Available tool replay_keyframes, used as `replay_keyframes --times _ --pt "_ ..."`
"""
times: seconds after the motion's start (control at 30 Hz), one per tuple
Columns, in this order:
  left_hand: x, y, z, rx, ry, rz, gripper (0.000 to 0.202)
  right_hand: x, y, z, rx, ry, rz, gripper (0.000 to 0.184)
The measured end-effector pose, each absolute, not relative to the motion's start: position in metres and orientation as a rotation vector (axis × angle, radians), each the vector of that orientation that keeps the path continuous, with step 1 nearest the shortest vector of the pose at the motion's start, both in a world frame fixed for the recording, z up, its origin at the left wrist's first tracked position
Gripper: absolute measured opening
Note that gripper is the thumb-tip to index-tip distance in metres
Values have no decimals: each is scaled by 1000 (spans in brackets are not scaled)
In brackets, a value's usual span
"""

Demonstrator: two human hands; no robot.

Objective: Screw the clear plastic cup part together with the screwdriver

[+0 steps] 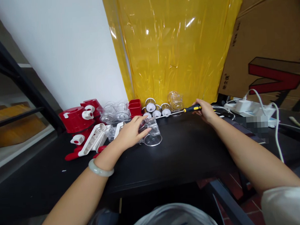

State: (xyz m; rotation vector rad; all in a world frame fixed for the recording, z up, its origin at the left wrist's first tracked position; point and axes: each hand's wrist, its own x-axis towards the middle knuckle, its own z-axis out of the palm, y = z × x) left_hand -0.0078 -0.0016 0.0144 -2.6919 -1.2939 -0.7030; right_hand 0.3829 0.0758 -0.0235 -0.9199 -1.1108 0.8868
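While the right hand is gripping the screwdriver, the left hand is clasping the clear part before the cylinders; should that grasp be slackening, the part could be turning, the screwdriver skidding.

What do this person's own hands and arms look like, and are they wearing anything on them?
The left hand and right hand are ungloved. A smooth, rounded, pale grey-green bangle circles the left wrist. A loose, whitish sleeve covers part of the right arm.
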Motion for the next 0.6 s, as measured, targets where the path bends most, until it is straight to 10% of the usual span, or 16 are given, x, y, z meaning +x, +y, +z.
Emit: replay_keyframes --times 0.37,0.6 --pt "-8 -1 14 -2699 -1300 -703 64 379 70 -22 -664 -1015 1013 24" --pt "-8 0 13 -2689 -1298 -708 62 386 81 -30 -801 -1074 919 47"
